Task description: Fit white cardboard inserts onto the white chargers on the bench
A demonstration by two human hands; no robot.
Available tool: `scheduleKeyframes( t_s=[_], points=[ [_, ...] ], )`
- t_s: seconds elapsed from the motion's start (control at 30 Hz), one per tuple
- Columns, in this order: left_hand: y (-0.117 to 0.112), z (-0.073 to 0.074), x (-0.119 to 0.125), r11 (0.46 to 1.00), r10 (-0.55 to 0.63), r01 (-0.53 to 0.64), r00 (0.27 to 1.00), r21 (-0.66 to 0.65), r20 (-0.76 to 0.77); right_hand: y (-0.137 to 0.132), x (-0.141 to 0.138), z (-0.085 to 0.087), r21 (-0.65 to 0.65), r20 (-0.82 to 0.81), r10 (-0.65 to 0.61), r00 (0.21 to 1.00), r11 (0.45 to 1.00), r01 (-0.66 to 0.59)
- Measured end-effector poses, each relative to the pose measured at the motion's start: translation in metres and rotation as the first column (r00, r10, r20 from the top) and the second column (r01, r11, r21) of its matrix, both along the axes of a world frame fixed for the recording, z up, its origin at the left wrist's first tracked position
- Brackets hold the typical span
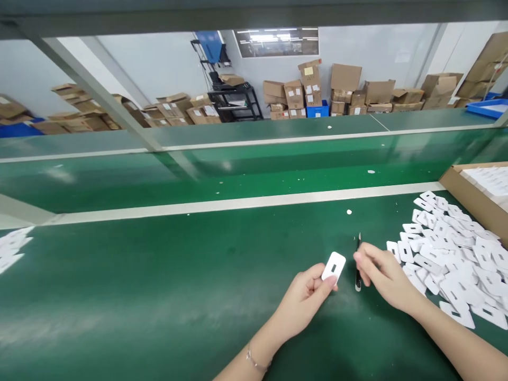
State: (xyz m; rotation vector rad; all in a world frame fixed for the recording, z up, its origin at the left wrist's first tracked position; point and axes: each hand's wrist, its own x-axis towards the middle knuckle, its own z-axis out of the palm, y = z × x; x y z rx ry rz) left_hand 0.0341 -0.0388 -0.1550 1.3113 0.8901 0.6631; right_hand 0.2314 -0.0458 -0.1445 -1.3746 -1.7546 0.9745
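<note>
My left hand [304, 299] pinches a small white rectangular plate [334, 264] with rounded corners between thumb and fingers. A dark rectangular slot shows in the plate's face, which is tilted up. Just right of it, my right hand [383, 275] is closed, its thumb and fingertips on a slim black pair of tweezers [358, 279]. The tweezers point away from me, low over the green table. Beyond my right hand, a heap of similar white plates [448, 248] spreads over the table's right side.
An open cardboard box [472, 203] with white pieces stands behind the heap. More white plates [14, 246] lie at the far left. A pale rail [246, 202] edges the green table [159, 280] at the back. Cardboard boxes [296, 95] are stacked by the wall.
</note>
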Motion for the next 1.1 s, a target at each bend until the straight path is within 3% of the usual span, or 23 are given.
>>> scheduleKeyframes(
  t_s=[0.13,0.43,0.67,0.77,0.97,1.03,1.1],
  points=[
    [-0.001,0.003,0.002,0.993,-0.104,0.109,0.988,0.045,-0.110,-0.001,-0.009,0.003,-0.131,-0.076,0.142,0.987,0.980,-0.151],
    [-0.001,0.001,0.000,0.997,-0.057,0.061,0.994,0.044,-0.088,-0.003,-0.013,-0.001,-0.182,-0.199,0.086,0.976,0.976,-0.123],
    [-0.003,0.004,0.001,0.983,-0.173,0.177,0.981,0.042,-0.084,-0.006,-0.019,-0.003,-0.062,-0.003,0.092,0.996,0.994,-0.092],
    [-0.004,0.005,0.001,0.977,-0.205,0.209,0.976,0.046,-0.069,-0.004,-0.021,-0.005,-0.052,0.059,0.032,0.998,0.998,-0.029],
    [-0.005,0.005,0.000,0.975,-0.217,0.218,0.976,0.034,-0.033,0.008,-0.009,-0.008,-0.040,-0.186,-0.226,0.956,0.974,0.222],
    [-0.004,0.005,-0.001,0.980,-0.197,0.198,0.980,0.031,-0.022,0.009,-0.006,-0.007,-0.061,-0.243,-0.211,0.947,0.977,0.203],
    [-0.003,0.004,-0.002,0.983,-0.180,0.180,0.984,0.028,-0.014,0.006,-0.007,-0.005,-0.083,-0.294,-0.126,0.947,0.991,0.106]
  ],
)
